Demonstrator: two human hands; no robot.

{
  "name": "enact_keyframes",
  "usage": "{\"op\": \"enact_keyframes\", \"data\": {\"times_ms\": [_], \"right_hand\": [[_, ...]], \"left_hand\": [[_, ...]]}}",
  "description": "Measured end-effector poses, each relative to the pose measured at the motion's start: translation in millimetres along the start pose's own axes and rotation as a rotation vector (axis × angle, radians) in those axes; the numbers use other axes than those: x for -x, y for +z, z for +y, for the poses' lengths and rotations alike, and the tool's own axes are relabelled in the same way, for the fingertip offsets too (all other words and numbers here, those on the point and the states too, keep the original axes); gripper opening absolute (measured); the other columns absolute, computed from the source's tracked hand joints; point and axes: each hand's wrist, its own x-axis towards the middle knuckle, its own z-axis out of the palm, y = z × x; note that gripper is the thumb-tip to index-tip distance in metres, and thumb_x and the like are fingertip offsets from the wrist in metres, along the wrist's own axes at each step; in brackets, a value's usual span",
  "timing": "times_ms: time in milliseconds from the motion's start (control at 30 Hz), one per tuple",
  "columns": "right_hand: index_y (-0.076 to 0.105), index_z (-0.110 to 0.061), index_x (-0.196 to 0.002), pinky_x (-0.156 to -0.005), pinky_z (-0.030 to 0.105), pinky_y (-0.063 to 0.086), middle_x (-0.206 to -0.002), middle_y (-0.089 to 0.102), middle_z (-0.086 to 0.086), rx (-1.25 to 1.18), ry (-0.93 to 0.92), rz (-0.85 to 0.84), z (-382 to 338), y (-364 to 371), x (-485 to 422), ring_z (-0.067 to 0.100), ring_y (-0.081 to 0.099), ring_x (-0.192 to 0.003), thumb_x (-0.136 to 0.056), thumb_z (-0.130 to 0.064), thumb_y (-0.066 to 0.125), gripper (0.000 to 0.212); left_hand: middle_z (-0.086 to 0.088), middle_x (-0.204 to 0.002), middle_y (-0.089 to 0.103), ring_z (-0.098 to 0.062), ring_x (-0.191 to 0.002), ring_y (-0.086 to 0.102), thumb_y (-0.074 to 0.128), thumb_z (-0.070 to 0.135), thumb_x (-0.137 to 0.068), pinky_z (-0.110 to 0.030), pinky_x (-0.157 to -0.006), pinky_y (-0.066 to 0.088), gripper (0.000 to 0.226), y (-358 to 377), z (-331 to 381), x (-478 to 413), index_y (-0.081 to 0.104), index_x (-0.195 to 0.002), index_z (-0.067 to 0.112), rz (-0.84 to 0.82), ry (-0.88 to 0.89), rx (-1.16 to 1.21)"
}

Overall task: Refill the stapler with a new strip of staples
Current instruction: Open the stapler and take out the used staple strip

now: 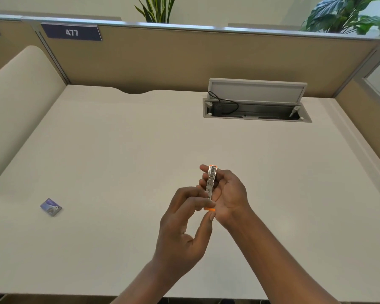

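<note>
From the head view I see both hands raised over the desk [119, 150], meeting a little below and right of centre. My right hand [228, 194] cradles the stapler [211, 187]: its fingers curl around the far side and the thumb lies along the near side, so the grip is closed on the body. The stapler stands nearly on end, its metal channel facing me, one orange tip at 12 o'clock and the other at 6 o'clock.

My left hand [184, 227] comes up from 7 o'clock. Its thumb and forefinger are pinched together at the stapler's lower orange end, touching it; the other fingers are loosely bent and apart. I cannot tell whether a strip of staples sits between those fingertips or in the channel.

A small blue box [51, 207] lies flat on the desk at 9 o'clock, well apart from the hands. At 1 o'clock a cable hatch [257, 106] in the desk stands open, lid tilted back, with a black cable [226, 102] looped inside. The partition [184, 58] behind carries a plate reading 477 [71, 32] at 11 o'clock, and plants [342, 16] rise behind it.
</note>
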Motion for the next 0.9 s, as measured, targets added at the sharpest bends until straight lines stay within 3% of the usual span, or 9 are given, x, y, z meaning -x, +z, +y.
{"op": "enact_keyframes", "data": {"times_ms": [233, 367, 533, 700, 800, 900], "right_hand": [[0.058, 0.014, -0.126, -0.061, 0.030, 0.060, -0.078, 0.061, 0.009, -0.022, -0.051, -0.063, 0, 5, -6, 0.019, 0.059, -0.068, -0.097, -0.009, 0.051, 0.037], [0.060, 0.011, -0.126, -0.060, 0.027, 0.058, -0.078, 0.062, 0.008, -0.011, -0.068, -0.085, 0, 8, -9, 0.017, 0.061, -0.065, -0.099, -0.012, 0.056, 0.036], [0.065, 0.004, -0.125, -0.061, 0.025, 0.056, -0.083, 0.060, 0.006, 0.038, -0.084, -0.138, 2, 8, -7, 0.014, 0.060, -0.067, -0.099, -0.016, 0.057, 0.033], [0.065, 0.001, -0.128, -0.068, 0.027, 0.057, -0.088, 0.060, 0.008, 0.022, -0.063, -0.221, 7, 6, -1, 0.016, 0.061, -0.075, -0.102, -0.017, 0.051, 0.034], [0.069, -0.003, -0.123, -0.081, 0.030, 0.058, -0.101, 0.065, 0.010, 0.042, -0.062, -0.264, 12, 9, 6, 0.020, 0.063, -0.093, -0.101, -0.018, 0.052, 0.032], [0.071, -0.005, -0.118, -0.073, 0.028, 0.059, -0.096, 0.071, 0.008, 0.023, -0.049, -0.313, 14, 11, 13, 0.018, 0.070, -0.086, -0.101, -0.016, 0.051, 0.028]], "left_hand": [[-0.006, -0.110, 0.060, -0.024, -0.106, 0.066, 0.065, 0.006, -0.087, -0.024, -0.085, 0.052, 0.009, -4, -4, 24, 0.069, -0.094, 0.003, -0.036, 0.021, -0.044], [-0.001, -0.115, 0.055, -0.020, -0.105, 0.064, 0.066, 0.007, -0.086, -0.020, -0.086, 0.049, 0.014, -3, -18, 38, 0.064, -0.098, 0.012, -0.091, 0.029, -0.084], [0.000, -0.117, 0.055, -0.019, -0.106, 0.062, 0.068, 0.013, -0.087, -0.032, -0.082, 0.053, 0.017, -5, -28, 42, 0.062, -0.102, 0.017, -0.122, 0.029, -0.173], [0.001, -0.127, 0.057, -0.017, -0.119, 0.055, 0.062, 0.024, -0.091, -0.028, -0.100, 0.046, 0.040, -10, -17, -2, 0.062, -0.130, 0.013, -0.034, 0.055, -0.395], [-0.001, -0.135, 0.057, -0.021, -0.119, 0.053, 0.054, 0.028, -0.094, -0.033, -0.101, 0.045, 0.050, -10, -18, -32, 0.057, -0.141, 0.010, -0.043, 0.025, -0.576], [-0.004, -0.135, 0.059, -0.027, -0.118, 0.055, 0.050, 0.030, -0.097, -0.040, -0.096, 0.049, 0.049, -8, -22, -45, 0.058, -0.140, 0.007, -0.081, 0.061, -0.715]]}}
